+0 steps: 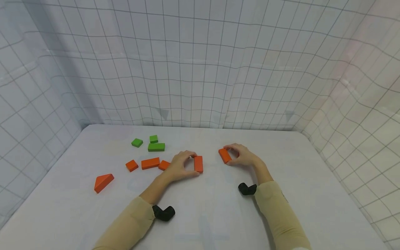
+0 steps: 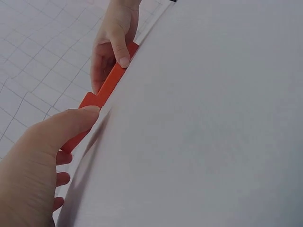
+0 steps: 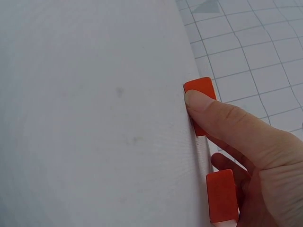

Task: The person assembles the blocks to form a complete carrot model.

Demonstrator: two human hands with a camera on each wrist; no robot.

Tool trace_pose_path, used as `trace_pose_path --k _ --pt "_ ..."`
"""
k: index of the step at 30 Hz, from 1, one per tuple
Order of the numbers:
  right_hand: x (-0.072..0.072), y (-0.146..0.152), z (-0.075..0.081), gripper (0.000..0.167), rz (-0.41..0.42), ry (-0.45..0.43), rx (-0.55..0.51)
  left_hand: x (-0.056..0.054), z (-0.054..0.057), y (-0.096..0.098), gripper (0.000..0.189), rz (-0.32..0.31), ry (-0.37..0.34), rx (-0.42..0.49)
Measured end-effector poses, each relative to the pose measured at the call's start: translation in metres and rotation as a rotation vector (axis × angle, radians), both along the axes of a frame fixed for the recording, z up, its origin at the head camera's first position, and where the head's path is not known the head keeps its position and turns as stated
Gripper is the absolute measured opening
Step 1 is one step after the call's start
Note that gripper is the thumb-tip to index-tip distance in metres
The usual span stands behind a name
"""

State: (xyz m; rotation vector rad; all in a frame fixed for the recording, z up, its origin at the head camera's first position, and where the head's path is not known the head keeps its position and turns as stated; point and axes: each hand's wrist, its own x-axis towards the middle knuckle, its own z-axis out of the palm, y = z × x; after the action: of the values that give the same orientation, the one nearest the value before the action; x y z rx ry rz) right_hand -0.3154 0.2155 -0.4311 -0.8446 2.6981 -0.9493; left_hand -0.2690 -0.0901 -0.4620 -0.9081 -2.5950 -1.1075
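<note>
1. While the left hand (image 1: pixel 180 168) pinches its two ends, the left block (image 1: pixel 198 164) sits near the middle of the worktop (image 1: pixel 206 208), bright red, smooth and brick-shaped, its long side running front to back.
2. To its right, a little apart, the right block (image 1: pixel 225 156) is orange-red, much the same shape, and turned on a slant; the right hand (image 1: pixel 243 155) pinches it between thumb and finger.
3. On the white worktop, from the left, lie a red triangle block (image 1: pixel 103 183), a small orange block (image 1: pixel 132 165), a small green block (image 1: pixel 136 142), a long orange block (image 1: pixel 150 163), a long green block (image 1: pixel 156 147) with a green cube (image 1: pixel 153 139) just behind it, and another orange block (image 1: pixel 164 165), partly hidden by the left hand.
4. Pale walls (image 1: pixel 203 69) with thin gray squares rise left, back and right, wavy like cloth.
</note>
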Motion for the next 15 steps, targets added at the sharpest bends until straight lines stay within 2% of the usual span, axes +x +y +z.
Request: trace_pose_path --k 5,15 --pt "0.0 0.0004 -0.0007 0.06 0.004 0.008 -0.017 0.0037 0.001 -0.0029 0.058 -0.013 0.018 -0.048" --pt "-0.0006 0.0008 -0.0013 0.06 0.003 0.003 -0.03 0.005 0.0007 -0.0041 0.057 -0.012 0.011 -0.128"
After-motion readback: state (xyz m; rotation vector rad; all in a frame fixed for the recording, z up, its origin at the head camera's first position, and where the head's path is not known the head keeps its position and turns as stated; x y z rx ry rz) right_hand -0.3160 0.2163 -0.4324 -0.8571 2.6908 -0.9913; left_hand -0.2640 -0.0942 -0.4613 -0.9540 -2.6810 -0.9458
